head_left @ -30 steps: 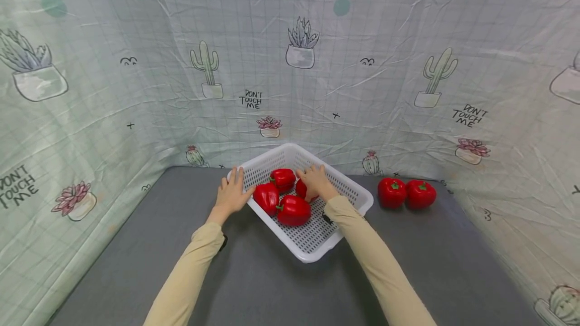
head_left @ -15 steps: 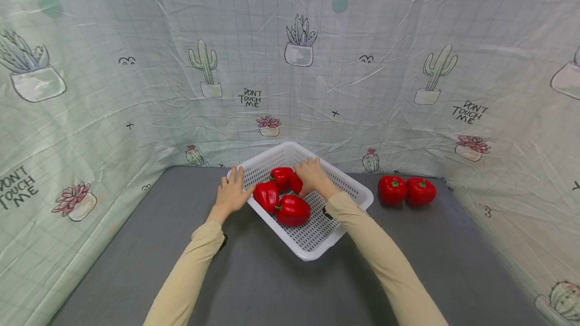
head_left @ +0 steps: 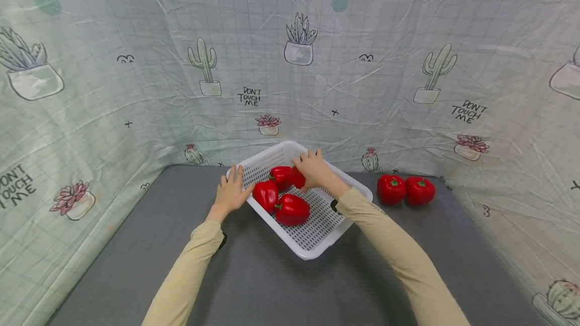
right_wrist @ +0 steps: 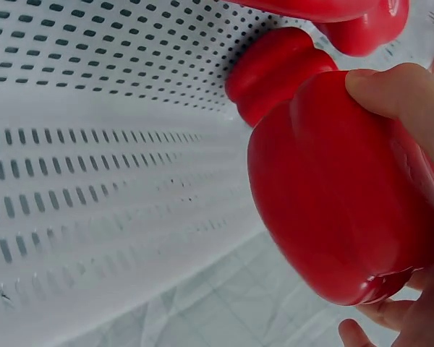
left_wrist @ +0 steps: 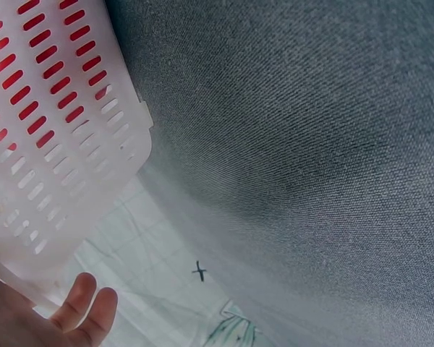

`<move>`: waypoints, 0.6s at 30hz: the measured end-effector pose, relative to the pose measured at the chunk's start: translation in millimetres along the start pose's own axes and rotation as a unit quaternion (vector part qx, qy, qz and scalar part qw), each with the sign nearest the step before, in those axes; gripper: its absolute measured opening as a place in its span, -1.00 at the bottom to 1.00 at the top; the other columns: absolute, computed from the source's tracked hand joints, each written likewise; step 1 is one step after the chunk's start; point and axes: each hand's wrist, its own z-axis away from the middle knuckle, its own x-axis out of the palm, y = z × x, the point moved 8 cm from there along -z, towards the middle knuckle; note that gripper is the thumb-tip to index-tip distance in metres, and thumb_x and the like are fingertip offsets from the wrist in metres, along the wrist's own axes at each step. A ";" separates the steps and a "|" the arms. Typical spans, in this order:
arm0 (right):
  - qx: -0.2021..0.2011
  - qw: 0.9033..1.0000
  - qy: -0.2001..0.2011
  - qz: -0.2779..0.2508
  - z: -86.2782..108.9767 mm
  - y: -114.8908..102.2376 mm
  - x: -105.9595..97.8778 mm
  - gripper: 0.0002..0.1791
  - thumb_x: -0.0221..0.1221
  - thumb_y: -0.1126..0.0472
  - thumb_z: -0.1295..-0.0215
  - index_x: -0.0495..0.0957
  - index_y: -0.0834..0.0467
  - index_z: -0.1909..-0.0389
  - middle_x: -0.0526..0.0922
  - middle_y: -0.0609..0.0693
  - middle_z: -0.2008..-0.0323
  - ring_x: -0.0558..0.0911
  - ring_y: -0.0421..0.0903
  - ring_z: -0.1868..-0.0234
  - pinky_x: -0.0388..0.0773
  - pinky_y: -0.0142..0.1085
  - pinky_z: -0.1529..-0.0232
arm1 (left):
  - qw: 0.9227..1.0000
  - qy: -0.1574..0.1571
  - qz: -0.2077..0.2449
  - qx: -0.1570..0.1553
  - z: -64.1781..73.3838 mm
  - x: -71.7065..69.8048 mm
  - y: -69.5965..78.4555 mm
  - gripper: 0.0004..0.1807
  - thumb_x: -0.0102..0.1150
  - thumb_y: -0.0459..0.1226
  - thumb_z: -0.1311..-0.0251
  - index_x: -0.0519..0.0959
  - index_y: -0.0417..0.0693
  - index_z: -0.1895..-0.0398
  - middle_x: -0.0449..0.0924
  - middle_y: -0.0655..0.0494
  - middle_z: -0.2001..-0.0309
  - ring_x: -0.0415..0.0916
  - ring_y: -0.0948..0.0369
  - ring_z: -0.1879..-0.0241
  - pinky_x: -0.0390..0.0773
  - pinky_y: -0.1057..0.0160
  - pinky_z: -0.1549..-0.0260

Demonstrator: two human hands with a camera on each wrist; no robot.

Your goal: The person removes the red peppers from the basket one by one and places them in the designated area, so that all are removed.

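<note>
Screened-off work booth, one; the wider room, whether home, lab or workshop, could not be told. A plain dark-grey worktop [head_left: 263, 286] formed its base, enclosed at back and both sides by pale, creased, grid-patterned fabric sheeting [head_left: 272, 14]. The sheeting bore printed potted cacti [head_left: 210, 87], succulents [head_left: 268, 120] and repeated "DON'T TOUCH ME" lettering [head_left: 250, 96].

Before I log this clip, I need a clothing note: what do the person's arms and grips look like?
The left sleeve and right sleeve are long, pale yellow-beige and lightly wrinkled, reaching the wrists. The left grip and right grip are gloveless. A black piece shows at each wrist, too small to identify.
</note>
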 end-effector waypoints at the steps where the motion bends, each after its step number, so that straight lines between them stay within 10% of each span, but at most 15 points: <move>1: -0.001 1.000 0.002 0.001 2.3 0.2 -2.0 -0.09 0.32 -0.26 0.28 0.28 0.06 -0.15 0.47 0.11 0.00 0.36 0.14 -0.07 0.21 0.13 -0.07 | 1.000 -0.001 0.000 0.000 -0.1 -0.1 0.1 -0.18 -0.17 0.06 -0.20 -0.14 -0.19 -0.38 -0.21 -0.19 -0.39 -0.01 -0.23 -0.16 0.12 -0.24 -0.04; 18: -0.035 0.996 0.081 -0.028 47.0 -2.4 -28.7 -0.15 0.34 -0.17 0.32 0.28 0.08 -0.06 0.45 0.05 0.06 0.36 0.05 0.04 0.25 0.05 0.05 | 1.000 -0.001 -0.004 -0.003 -2.5 1.1 -1.3 -0.19 -0.18 0.06 -0.21 -0.14 -0.19 -0.38 -0.22 -0.19 -0.40 -0.02 -0.22 -0.15 0.11 -0.24 -0.05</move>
